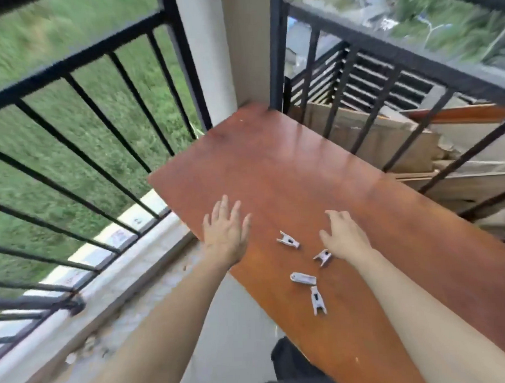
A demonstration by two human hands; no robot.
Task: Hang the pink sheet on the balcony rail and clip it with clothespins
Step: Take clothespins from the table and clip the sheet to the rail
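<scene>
Head: clothespins [304,278] between hands (both empty).

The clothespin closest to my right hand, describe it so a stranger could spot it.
Find the reddish-brown wooden table by the black balcony railing. Four pale clothespins lie near its front. Yours lies just beside the right hand, farthest right of the four.

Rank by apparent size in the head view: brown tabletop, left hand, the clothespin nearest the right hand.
1. Brown tabletop
2. Left hand
3. Clothespin beside the right hand; clearly smallest.
</scene>
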